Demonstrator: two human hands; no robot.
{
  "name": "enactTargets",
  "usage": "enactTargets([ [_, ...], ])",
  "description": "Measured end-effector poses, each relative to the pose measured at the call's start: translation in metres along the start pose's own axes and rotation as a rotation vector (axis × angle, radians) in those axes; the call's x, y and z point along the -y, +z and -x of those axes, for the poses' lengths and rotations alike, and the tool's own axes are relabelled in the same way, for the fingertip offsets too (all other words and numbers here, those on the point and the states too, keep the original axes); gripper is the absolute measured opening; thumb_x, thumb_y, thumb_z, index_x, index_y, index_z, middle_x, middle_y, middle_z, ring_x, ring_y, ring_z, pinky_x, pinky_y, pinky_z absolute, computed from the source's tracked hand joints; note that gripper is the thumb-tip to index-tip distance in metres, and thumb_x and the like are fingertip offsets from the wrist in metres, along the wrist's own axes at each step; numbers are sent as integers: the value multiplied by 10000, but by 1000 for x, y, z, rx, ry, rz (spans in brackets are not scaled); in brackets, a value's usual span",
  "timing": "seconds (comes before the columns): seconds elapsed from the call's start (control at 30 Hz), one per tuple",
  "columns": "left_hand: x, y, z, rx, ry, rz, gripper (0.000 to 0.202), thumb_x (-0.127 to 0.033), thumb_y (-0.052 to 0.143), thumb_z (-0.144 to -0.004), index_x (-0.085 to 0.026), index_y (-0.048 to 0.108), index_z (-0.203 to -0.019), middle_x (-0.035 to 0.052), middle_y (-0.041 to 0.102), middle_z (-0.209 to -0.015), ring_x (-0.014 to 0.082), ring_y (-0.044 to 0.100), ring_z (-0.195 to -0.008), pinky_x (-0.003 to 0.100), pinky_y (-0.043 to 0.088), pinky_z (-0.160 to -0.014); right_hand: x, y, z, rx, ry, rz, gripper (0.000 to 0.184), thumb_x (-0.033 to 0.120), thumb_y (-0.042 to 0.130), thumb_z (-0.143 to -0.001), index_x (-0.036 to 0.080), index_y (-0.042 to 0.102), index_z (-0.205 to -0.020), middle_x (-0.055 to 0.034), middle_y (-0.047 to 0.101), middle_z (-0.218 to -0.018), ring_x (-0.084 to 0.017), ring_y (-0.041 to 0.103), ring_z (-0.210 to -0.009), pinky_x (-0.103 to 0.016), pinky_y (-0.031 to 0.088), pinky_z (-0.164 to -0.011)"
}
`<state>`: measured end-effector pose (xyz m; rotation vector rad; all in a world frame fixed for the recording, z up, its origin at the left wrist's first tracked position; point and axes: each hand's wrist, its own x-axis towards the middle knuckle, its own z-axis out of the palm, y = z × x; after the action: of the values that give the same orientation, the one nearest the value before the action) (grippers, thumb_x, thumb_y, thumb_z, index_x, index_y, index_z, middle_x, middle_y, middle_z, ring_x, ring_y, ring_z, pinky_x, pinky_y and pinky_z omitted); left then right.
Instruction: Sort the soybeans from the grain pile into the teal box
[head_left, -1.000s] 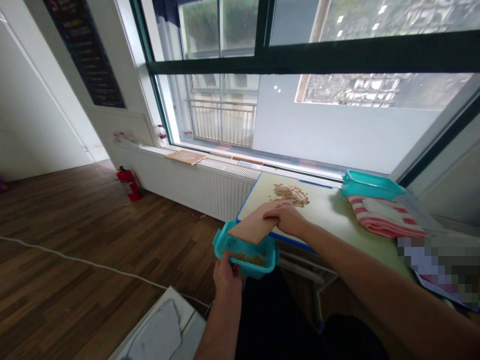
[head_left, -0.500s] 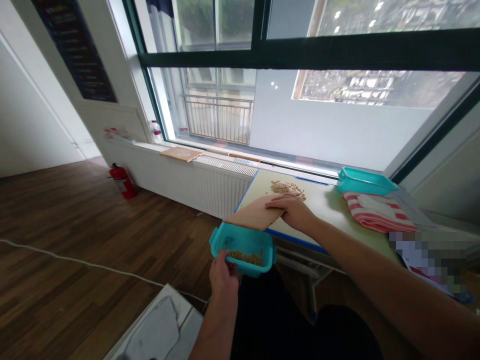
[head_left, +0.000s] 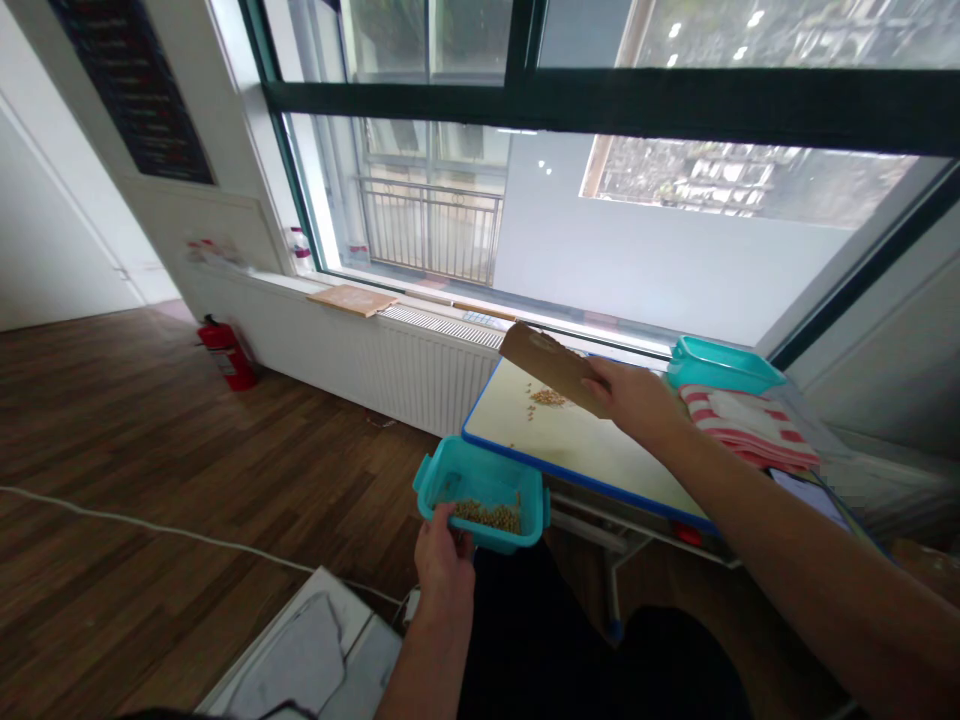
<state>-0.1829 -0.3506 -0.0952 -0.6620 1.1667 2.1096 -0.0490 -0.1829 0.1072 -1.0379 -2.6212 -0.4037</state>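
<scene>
My left hand grips the near rim of a turquoise plastic tub, which I hold just off the table's front left corner. Small tan grains or beans lie along the tub's near side. Over the table, my right hand is closed round one end of a brown piece of cardboard, raised and tilted. Beneath the cardboard, a small pile of the same looking grains shows on the tabletop, partly hidden by it. A few loose ones lie to its left.
A second turquoise tub stands at the table's back right, behind a folded red-and-white striped towel. A white radiator runs under the window. On the floor are a red fire extinguisher and a white cable.
My right hand has lifted the cardboard from above the tub's far rim, up and back over the pile, turning it. My left hand and the tub stay nearly in place.
</scene>
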Motion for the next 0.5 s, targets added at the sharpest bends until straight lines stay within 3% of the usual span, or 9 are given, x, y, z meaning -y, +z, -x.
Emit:
enactTargets([
  [0.3,5,-2,-3,26,31,-4,222,-119,652,-601,-180,542,-784,-15,564,-690,82,507,-501,183,392,-414,16,41,-34,113,-96,36,351,263,395,-867,278,524,-1193,-55,656,-1011,-201,595,-870,-272,382,-656],
  [0.5,4,0,-2,14,-1,15,207,-105,645,-594,-181,532,-750,-16,551,-675,84,505,-512,187,395,-428,23,52,-48,179,-97,31,335,259,401,-855,281,563,-1147,-52,651,-1056,-206,591,-907,-286,406,-699],
])
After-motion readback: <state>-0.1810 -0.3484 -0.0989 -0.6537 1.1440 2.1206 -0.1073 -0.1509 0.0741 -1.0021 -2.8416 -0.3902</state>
